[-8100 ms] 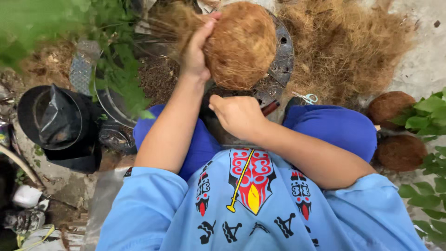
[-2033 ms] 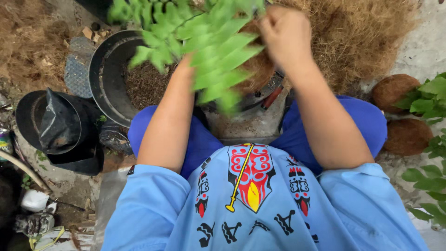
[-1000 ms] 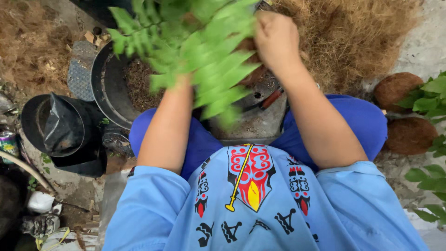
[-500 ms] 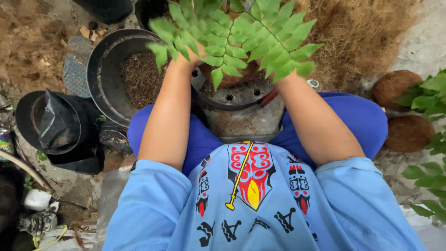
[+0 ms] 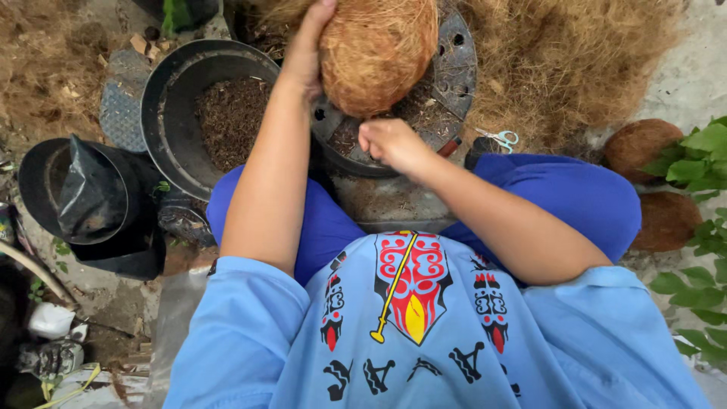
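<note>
My left hand grips the side of a round brown ball of coconut fibre and holds it over a black perforated pot between my knees. My right hand is pinched at the ball's lower edge, fingers closed on the fibre. The pot holds dark soil, partly hidden by the ball. No fern is in view now.
A black pot of dark soil stands to the left, and another black pot with a black bag farther left. Loose coconut fibre is heaped at the back right. Scissors lie by my right knee. Two fibre balls sit among green leaves.
The green fern fronds that covered the pot half a second ago are gone from view. The fibre ball now shows, held over the perforated pot.
</note>
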### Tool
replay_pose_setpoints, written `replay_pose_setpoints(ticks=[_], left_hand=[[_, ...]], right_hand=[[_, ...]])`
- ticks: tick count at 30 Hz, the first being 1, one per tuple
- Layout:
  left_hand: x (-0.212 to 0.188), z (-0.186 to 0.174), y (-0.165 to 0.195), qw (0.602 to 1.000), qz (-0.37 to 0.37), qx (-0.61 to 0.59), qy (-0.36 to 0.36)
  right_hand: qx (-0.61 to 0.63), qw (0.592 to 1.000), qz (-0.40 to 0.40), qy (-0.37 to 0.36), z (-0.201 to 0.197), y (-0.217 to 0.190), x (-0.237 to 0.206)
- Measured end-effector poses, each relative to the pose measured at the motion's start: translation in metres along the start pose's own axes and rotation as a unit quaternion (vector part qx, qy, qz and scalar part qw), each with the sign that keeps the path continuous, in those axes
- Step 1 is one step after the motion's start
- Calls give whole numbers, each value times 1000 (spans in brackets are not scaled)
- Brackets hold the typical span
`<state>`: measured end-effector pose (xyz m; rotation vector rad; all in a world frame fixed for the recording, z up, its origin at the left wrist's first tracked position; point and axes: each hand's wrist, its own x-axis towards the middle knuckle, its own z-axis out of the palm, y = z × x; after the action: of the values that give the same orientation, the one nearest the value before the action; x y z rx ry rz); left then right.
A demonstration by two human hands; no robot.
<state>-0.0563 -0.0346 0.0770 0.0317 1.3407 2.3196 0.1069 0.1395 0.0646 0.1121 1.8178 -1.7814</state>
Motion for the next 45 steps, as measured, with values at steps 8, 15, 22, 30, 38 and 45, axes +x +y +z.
replay_pose_setpoints(ticks=[8,15,22,30,38,45], left_hand=[[-22,3,25,985,7,18,-170],[-25,5,15,945,98,310,-43],[-32,39,-7,878,54,469,72],[-26,37,28,738,211,640,32],[-11,22,0,917,95,383,-52],[2,5,-16,977,75,193,58]], right_hand=[[131,973,-58,180,-93,-7,49],[26,958,-59,278,-134,-60,20],[-377,805,-164,427,-98,-52,43],[-173,883,-197,389,-109,-48,52],[-439,779,-285,345,-53,-103,3],[111,993,-39,3,10,-59,-27]])
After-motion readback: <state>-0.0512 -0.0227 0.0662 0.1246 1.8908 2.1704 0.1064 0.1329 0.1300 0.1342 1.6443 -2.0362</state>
